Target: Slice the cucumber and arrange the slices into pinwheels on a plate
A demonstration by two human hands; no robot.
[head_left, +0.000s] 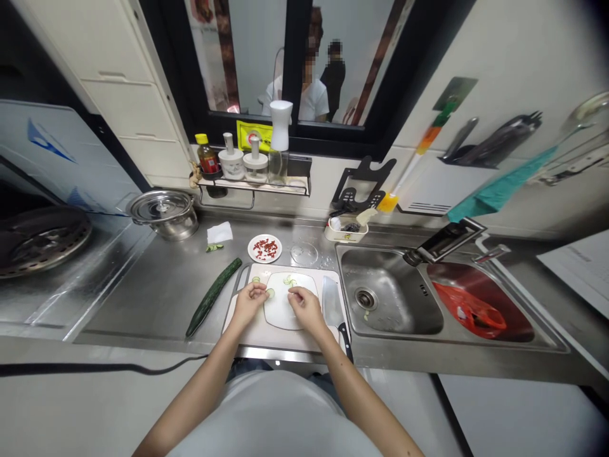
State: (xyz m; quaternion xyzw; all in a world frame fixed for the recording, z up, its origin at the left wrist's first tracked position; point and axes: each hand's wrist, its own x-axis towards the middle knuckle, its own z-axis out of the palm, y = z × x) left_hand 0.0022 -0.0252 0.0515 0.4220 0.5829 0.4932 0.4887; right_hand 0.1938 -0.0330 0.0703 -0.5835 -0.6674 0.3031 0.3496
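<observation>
A white plate [280, 317] is resting on a board [304, 343] on the steel bench [143, 304]. The left hand [251, 301] is holding a pale green slice [271, 293] at the plate's left edge. A small fan [289, 280] of slices is lying on the plate's far part, right of that slice and slightly farther away; the right hand [307, 308] is hovering nearer to it, just on its near side. The left grip is forming a narrow pinch; the right grip is looking narrow too, though I cannot tell whether it is holding anything. 1 cucumber [214, 297] is lying left of the board, its long axis running near left to far right.
</observation>
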